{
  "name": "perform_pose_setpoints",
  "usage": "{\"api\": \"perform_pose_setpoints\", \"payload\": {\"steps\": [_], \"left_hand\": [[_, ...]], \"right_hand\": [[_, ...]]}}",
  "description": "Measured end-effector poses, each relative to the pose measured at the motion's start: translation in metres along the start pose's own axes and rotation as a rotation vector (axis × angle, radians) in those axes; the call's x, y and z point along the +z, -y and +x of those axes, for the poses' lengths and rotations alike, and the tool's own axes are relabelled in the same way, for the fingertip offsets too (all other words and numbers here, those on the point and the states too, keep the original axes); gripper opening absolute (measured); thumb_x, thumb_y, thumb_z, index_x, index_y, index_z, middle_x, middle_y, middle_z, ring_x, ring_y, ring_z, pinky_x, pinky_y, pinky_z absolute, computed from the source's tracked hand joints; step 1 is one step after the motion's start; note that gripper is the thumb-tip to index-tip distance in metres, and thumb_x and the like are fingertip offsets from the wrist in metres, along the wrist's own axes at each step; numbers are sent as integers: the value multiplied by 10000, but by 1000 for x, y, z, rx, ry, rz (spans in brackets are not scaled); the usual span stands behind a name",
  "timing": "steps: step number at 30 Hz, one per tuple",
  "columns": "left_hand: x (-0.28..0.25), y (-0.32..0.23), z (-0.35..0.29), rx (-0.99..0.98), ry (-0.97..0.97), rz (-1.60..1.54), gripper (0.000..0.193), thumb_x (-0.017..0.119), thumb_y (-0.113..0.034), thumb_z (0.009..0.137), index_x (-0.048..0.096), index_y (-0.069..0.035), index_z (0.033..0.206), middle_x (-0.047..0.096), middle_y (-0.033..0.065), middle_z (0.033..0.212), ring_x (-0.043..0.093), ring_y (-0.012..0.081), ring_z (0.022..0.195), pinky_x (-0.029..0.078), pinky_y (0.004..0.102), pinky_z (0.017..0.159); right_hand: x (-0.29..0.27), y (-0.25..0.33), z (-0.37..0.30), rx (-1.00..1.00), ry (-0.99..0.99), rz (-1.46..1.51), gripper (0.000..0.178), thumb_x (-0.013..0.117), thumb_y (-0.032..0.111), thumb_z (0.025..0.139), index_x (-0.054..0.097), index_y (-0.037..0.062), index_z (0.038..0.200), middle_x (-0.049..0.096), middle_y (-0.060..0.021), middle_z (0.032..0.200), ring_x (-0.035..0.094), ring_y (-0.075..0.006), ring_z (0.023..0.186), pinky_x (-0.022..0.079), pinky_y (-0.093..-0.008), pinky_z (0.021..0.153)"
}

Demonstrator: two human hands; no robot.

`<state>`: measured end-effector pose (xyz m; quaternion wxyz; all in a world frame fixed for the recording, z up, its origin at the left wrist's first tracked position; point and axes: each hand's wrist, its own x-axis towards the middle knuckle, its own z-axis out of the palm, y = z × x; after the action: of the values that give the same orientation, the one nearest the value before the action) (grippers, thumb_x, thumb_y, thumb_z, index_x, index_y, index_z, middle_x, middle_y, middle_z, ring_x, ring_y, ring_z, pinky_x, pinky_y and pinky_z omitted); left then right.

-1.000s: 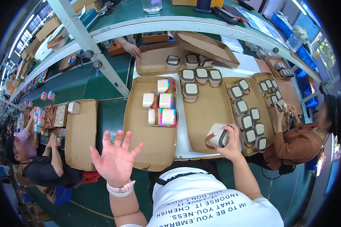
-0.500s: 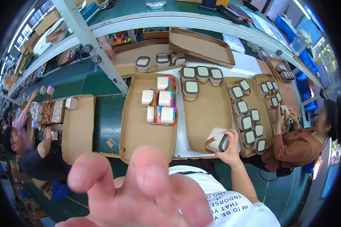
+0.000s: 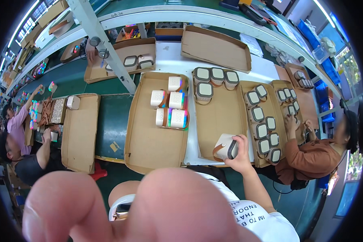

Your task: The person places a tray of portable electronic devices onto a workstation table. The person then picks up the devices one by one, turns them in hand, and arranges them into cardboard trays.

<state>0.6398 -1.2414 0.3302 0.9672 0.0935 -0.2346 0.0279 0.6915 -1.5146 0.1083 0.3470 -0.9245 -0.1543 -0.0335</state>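
My right hand [image 3: 240, 155] grips a small box-shaped beige speaker [image 3: 225, 146] with a brown strap and a dark rim. It holds the speaker tilted over the near end of a cardboard tray [image 3: 218, 117]. At that tray's far end stand several like speakers [image 3: 204, 91] with pale tops. My left hand [image 3: 181, 205] looms very large and blurred at the lower edge, its fingers apart and nothing visible in them. Beyond it, another tray [image 3: 143, 149] bears several speakers [image 3: 177, 117] glowing with coloured light.
To the right, trays [image 3: 252, 137] hold rows of speakers, and a person in brown [image 3: 314, 157] works there. Two people [image 3: 28, 161] sit at the left near another tray [image 3: 78, 137]. A white metal frame [image 3: 109, 52] crosses above the bench; a flat tray [image 3: 215, 46] lies behind.
My left hand has come closer and fills more of the lower edge. My right hand keeps the speaker, shifted slightly left. At the back, a tray with speakers has slid left beside a person's hand.
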Motion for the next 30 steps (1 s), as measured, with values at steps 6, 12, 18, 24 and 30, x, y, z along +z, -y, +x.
{"api": "perform_pose_setpoints", "payload": {"steps": [6, 12, 18, 24, 30], "left_hand": [[-8, -1, 7, 24, 26, 1, 545, 526, -368, 859, 265, -142, 1281, 256, 111, 1302, 323, 307, 1162, 415, 662, 741], [-11, -2, 9, 47, 43, 15, 552, 533, -365, 853, 266, -142, 1281, 257, 111, 1301, 325, 304, 1153, 420, 644, 733], [-14, -4, 13, 67, 67, 27, 559, 540, -363, 847, 266, -142, 1281, 258, 111, 1300, 326, 301, 1144, 426, 627, 724], [-15, -6, 14, 91, 94, 45, 566, 547, -361, 841, 266, -142, 1282, 259, 111, 1298, 328, 298, 1135, 432, 609, 715], [-12, -10, 13, 121, 112, 76, 574, 554, -358, 836, 266, -142, 1282, 260, 110, 1297, 330, 295, 1126, 437, 592, 707]], "right_hand": [[4, 4, 5, 1, 33, 20, 749, 697, 64, 481, 400, 128, 1165, 359, -183, 1176, 374, -390, 1103, 337, -450, 944], [7, 5, 5, 0, 63, 5, 748, 678, 38, 468, 394, 97, 1158, 355, -183, 1163, 381, -376, 1105, 345, -418, 952], [8, 7, 6, -8, 80, 11, 740, 677, 40, 471, 397, 96, 1154, 355, -185, 1168, 378, -377, 1109, 344, -417, 952], [9, 8, 5, 13, 100, 12, 747, 684, 53, 466, 397, 97, 1155, 351, -185, 1174, 372, -379, 1118, 343, -419, 958], [9, 7, 3, 21, 108, 17, 758, 688, 55, 462, 389, 108, 1157, 344, -186, 1188, 366, -381, 1127, 339, -419, 963]]}}
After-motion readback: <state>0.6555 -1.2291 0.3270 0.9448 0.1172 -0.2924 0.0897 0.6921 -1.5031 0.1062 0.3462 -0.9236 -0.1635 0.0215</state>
